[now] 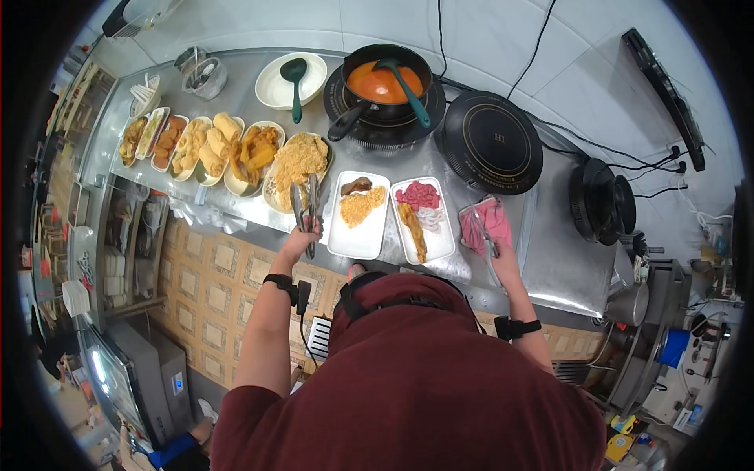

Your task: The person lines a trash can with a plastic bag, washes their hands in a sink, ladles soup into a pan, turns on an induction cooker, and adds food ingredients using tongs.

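Note:
My left hand (pixel 304 238) is closed around metal tongs (pixel 312 206), whose tips reach the plate of breaded cutlets (pixel 300 158). Over at the right, my right hand (pixel 504 257) grips a long silver metal tool (pixel 492 250); its exact kind cannot be made out. That tool lies over a folded pink cloth (pixel 481 222). Between my hands is a white tray (pixel 335 240) with a breaded piece and a brown piece. Beside it, another white tray (pixel 440 245) holds pink food, pale strips and a long fried piece.
Several plates of fried food (pixel 210 149) line the counter's left. A black pan (pixel 353 69) of orange sauce with a green ladle sits on a round cooker. Next to it is a second black cooker (pixel 493 141). A white bowl (pixel 273 88) holds another dark green ladle (pixel 294 73).

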Demonstrator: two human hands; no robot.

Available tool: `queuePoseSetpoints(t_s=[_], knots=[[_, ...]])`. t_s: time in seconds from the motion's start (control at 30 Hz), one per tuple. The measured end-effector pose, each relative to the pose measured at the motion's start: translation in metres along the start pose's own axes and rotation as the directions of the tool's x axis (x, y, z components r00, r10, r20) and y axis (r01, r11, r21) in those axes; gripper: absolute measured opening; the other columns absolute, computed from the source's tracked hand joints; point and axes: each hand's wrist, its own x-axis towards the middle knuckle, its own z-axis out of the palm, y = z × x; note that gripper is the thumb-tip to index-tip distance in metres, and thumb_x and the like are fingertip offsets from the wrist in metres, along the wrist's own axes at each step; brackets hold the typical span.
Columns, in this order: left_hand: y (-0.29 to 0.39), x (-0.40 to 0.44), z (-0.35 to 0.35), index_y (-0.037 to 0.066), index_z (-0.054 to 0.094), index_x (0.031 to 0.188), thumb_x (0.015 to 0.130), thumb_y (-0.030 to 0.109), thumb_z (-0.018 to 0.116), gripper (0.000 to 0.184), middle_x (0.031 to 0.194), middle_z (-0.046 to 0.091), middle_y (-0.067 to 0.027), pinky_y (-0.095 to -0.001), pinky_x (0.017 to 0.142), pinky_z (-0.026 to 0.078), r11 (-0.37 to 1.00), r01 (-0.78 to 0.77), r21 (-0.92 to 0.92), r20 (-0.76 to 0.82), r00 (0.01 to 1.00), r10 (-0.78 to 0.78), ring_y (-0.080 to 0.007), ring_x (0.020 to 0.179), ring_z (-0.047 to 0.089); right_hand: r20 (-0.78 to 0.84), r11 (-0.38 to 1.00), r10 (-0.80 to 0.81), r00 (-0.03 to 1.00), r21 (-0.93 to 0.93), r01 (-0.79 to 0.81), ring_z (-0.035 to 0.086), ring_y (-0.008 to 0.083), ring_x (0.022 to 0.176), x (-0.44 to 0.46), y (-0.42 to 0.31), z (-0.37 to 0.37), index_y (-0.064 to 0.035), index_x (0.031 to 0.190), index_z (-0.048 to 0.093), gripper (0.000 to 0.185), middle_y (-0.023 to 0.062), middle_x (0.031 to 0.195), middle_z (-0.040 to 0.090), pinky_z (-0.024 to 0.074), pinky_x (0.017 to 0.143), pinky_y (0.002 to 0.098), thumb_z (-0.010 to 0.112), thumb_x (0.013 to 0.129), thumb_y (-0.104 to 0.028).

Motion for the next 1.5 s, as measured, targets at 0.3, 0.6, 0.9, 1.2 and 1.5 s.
queuePoseSetpoints(t_s=[0.3,0.6,0.9,1.2,1.5], knots=[[0.006,-0.003,0.003,0.009,0.043,0.073,0.062,-0.008,0.051,0.022,0.072,0.043,0.0015,-0.0223,0.068,0.037,0.999,-0.015,0.041,0.013,1.0,0.015,-0.0111,0.07,0.046,-0.19,0.984,0.02,0.982,-0.168,-0.052,0.057,0.0377,0.081,0.002,0.03,0.006,-0.0065,0.104,0.051,0.039,0.0214,0.086,0.06,0.0449,0.07,0.0427,0.058,0.066,-0.01],[0.006,-0.003,0.007,0.009,0.042,0.074,0.059,-0.009,0.051,0.025,0.071,0.042,0.0017,-0.0225,0.066,0.037,1.0,-0.016,-0.004,-0.019,1.0,0.016,-0.0116,0.068,0.045,-0.249,0.984,0.0,0.968,-0.175,-0.044,0.057,0.0393,0.077,0.018,0.044,0.049,-0.0063,0.108,0.049,0.041,0.0205,0.085,0.059,0.0445,0.067,0.0439,0.059,0.07,-0.016],[-0.004,0.004,-0.002,0.009,0.042,0.071,0.059,-0.008,0.049,0.022,0.07,0.043,0.0012,-0.0224,0.064,0.035,0.999,-0.038,0.035,0.038,0.999,0.036,-0.0119,0.066,0.044,-0.486,0.986,-0.111,0.867,-0.162,0.036,0.054,0.0355,0.085,0.007,0.043,0.079,-0.0041,0.107,0.049,0.041,0.019,0.092,0.056,0.0428,0.074,0.0407,0.061,0.069,-0.015],[-0.001,0.003,0.0,0.009,0.042,0.07,0.057,-0.008,0.05,0.023,0.07,0.043,0.001,-0.0227,0.066,0.035,1.0,-0.021,0.008,0.028,0.999,0.02,-0.0126,0.068,0.045,-0.487,0.984,-0.145,0.861,-0.161,0.075,0.053,0.0334,0.085,0.008,0.054,0.084,-0.0041,0.108,0.048,0.049,0.0163,0.091,0.055,0.0421,0.075,0.0399,0.061,0.061,-0.008],[-0.027,-0.005,-0.004,0.008,0.049,0.081,0.065,0.001,0.056,0.019,0.073,0.05,0.002,-0.0235,0.064,0.038,0.982,-0.187,-0.028,-0.163,0.97,0.18,-0.0109,0.068,0.048,-0.452,0.971,-0.209,0.867,-0.2,0.13,0.052,0.0311,0.075,0.013,0.061,0.09,-0.0015,0.098,0.051,0.033,0.0154,0.083,0.054,0.0408,0.068,0.0397,0.057,0.073,-0.021]])
